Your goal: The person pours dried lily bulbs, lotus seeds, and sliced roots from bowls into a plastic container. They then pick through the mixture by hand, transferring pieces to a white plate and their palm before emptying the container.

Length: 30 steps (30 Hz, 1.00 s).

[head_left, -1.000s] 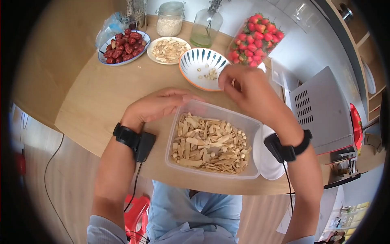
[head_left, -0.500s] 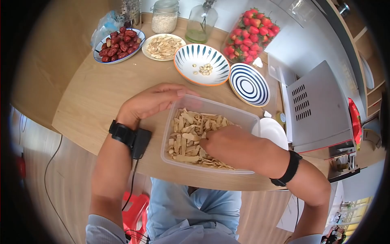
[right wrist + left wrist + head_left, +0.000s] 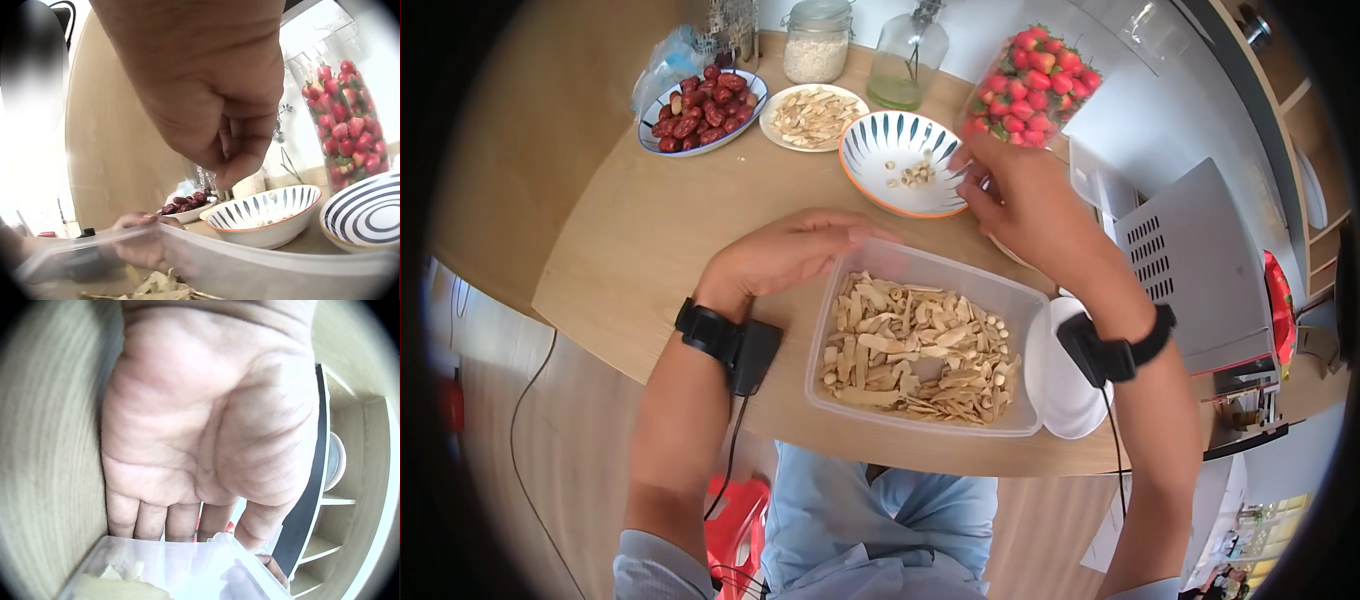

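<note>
A translucent tub (image 3: 1036, 345) holds pale dried slices (image 3: 880, 345) with round, cream-coloured seeds among them. My left hand (image 3: 785, 252) lies at its back left corner, its fingers nearly straight against the outside; the left wrist view shows the palm (image 3: 200, 419) facing the wall. Above the right side of the orange-rimmed bowl (image 3: 863, 165) is my right hand (image 3: 1040, 205), fingers curled and thumb tip against them. No item shows between those tips in the right wrist view (image 3: 228, 172). Several seeds (image 3: 918, 177) lie in the bowl, one higher on its inner wall.
Behind stand a plate of red dates (image 3: 700, 115), a plate of slices (image 3: 813, 118), an oat jar (image 3: 815, 45), a glass vase (image 3: 905, 60) and a strawberry container (image 3: 1035, 90). A blue-ringed plate (image 3: 369, 215) sits right of the bowl; a white dish (image 3: 1070, 390) adjoins the tub.
My right hand went down among the slices in the tub half a second ago and is now back up over the bowl's right side. My left hand keeps its place at the tub's corner.
</note>
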Tool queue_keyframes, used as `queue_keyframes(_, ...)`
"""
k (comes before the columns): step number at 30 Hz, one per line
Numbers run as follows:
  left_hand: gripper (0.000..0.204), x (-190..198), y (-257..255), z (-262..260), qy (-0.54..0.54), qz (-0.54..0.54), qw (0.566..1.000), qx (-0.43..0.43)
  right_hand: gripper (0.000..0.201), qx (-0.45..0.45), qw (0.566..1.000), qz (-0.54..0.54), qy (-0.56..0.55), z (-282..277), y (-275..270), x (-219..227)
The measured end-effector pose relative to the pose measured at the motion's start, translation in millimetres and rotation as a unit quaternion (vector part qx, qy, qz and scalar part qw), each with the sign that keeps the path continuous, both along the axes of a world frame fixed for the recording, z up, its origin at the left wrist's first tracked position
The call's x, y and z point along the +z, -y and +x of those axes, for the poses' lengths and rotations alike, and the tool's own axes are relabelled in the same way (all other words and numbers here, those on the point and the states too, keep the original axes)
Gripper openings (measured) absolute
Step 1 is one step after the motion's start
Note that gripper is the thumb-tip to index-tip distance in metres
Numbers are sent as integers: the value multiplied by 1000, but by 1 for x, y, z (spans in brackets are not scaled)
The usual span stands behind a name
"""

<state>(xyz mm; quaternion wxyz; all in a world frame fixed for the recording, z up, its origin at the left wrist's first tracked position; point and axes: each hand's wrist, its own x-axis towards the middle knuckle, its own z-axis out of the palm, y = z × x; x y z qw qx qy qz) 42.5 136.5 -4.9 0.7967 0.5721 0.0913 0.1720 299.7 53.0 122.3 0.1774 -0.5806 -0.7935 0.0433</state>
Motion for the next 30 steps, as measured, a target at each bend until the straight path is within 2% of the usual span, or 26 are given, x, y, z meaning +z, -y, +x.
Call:
queue_keyframes(1,47,2,0,2,-3,-9,1000,-4,20,2,1000,-23,-15,-2,14,7)
queue_keyframes(4,46,4,-1,1,-12,0,1000,-8,6,2,970,-238,-54,-6,55,30)
queue_keyframes(7,50,1,-1,2,-10,18,1000,0,9,57,937,-340,46,5,73,26)
queue_keyframes(8,50,2,-1,2,-13,18,1000,6,11,109,948,-266,134,8,78,15)
queue_keyframes(11,49,3,-1,2,-14,14,1000,7,11,131,934,-96,317,11,93,-16)
queue_keyframes(14,47,-1,-4,2,-5,-1,1000,-8,9,119,923,-93,354,4,90,-32)
queue_keyframes(17,46,-2,-4,2,-6,-1,1000,-8,11,66,913,-138,378,-3,96,-44)
queue_keyframes(20,46,-1,-4,1,-7,2,1000,-8,11,49,919,-145,364,-5,97,-46)
queue_keyframes(22,46,-1,-5,1,-3,5,1000,-10,8,45,920,-145,362,-2,97,-52)
queue_keyframes(26,45,0,-3,0,-6,11,1000,-1,18,50,922,-109,368,3,100,-58)
queue_keyframes(30,45,1,-3,2,-5,6,1000,-7,22,47,920,-128,367,4,102,-58)
